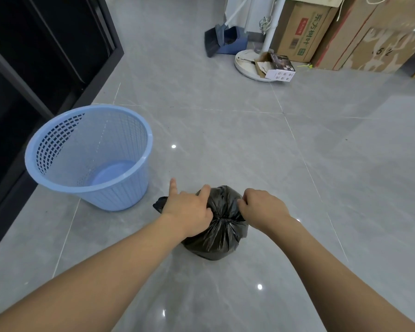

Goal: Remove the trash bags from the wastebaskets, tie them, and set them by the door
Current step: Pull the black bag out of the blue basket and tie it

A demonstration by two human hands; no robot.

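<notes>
Tying step in hand: left hand (189,210) and right hand (261,208) each pinch gathered neck of black trash bag (216,238), lower centre. Blue wastebasket (89,156) left, bagless. Next likely: cinch knot, carry toward door.

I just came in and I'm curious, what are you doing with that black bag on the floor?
A person is tying a black trash bag that sits on the grey floor. The left hand and right hand each pinch the bunched plastic at its gathered neck. The blue wastebasket stands beside it, with no bag inside.
</notes>
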